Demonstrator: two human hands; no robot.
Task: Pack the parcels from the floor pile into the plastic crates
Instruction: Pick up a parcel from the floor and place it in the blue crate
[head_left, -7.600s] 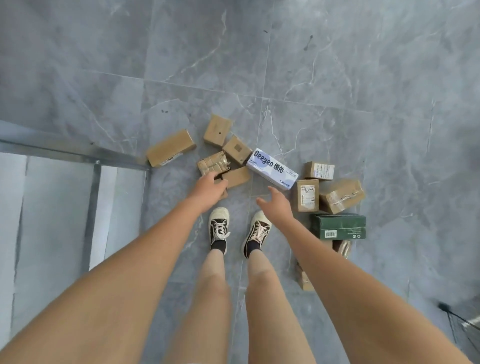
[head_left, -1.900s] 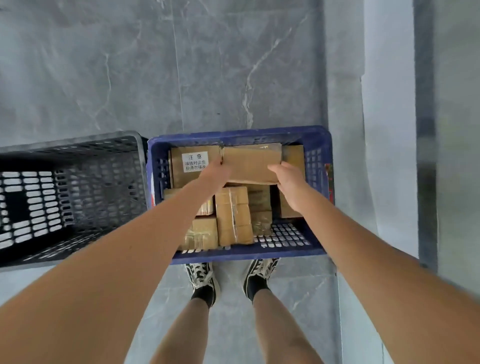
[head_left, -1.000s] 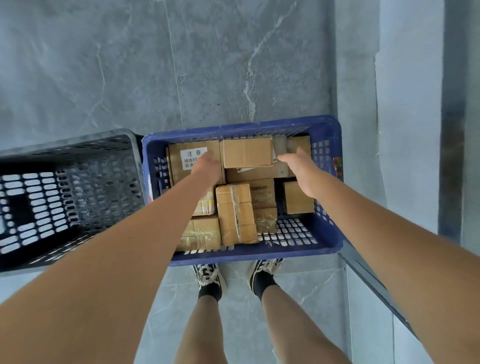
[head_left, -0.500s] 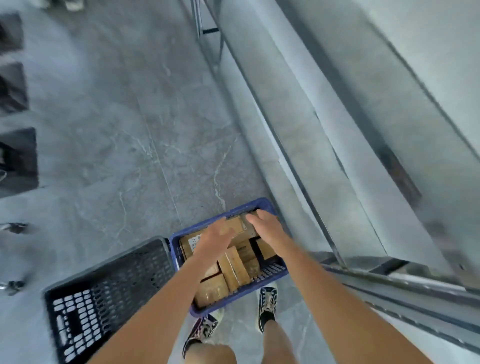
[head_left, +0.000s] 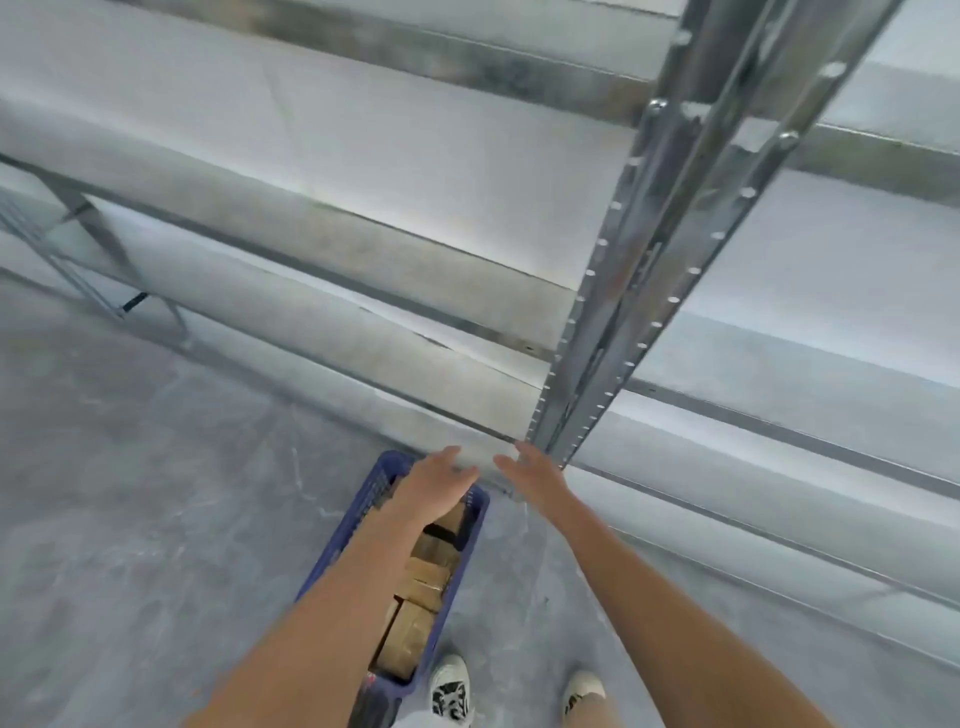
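grey floor (head_left: 130, 519), metal shelving (head_left: 644, 249), blue crate (head_left: 470, 512) of brown parcels (head_left: 410, 631), both hands' fingers spread, empty, no legible writing

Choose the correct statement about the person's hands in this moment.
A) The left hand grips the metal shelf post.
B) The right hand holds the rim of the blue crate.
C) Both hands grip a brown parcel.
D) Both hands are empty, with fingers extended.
D: the left hand and the right hand show straight fingers and hold nothing, above the blue crate.
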